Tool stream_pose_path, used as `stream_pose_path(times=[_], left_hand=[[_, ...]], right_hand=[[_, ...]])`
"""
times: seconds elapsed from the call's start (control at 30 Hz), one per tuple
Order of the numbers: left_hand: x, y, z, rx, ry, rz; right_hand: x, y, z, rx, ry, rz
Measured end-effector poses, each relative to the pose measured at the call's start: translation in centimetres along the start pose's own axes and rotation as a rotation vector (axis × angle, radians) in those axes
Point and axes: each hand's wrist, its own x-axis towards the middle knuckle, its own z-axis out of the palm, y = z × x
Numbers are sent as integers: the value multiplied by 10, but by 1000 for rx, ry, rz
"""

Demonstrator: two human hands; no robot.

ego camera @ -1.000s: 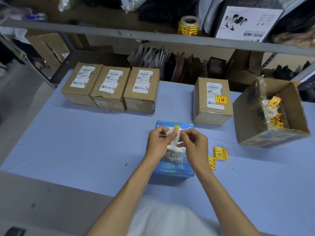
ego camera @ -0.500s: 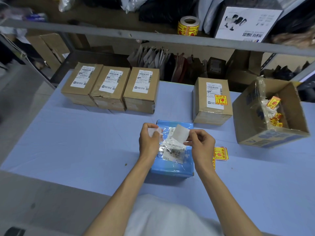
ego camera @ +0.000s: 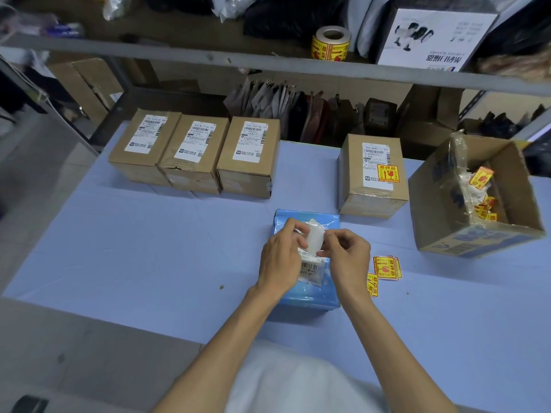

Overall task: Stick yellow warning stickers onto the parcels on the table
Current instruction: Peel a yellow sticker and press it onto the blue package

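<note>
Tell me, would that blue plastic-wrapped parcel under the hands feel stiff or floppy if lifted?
Probably soft: the blue plastic-wrapped parcel has rounded, wrinkled edges, unlike the sharp-cornered brown cardboard box behind. Its glossy film looks slippery. It lies flat, so it is unlikely to roll or tip.

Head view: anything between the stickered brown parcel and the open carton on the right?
Nothing; only bare blue table separates the stickered parcel from the open carton in the head view.

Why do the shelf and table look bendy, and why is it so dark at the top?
Head view: the wide-angle lens bows the shelf bar and stretches the table edges; the shelves behind sit in dim shadow, while the blue parcel and both hands stay evenly lit and fairly sharp.
</note>
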Motion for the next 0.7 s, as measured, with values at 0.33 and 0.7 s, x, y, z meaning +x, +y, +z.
stream_pose_path(times=[0.33, 0.7], left_hand=[[-2, 8, -4, 70, 65, -2], [-2, 8, 5, 129, 77, 2]], right_hand=[[-2, -2, -1, -41, 31, -4], [-5, -5, 0, 33, -47, 12]])
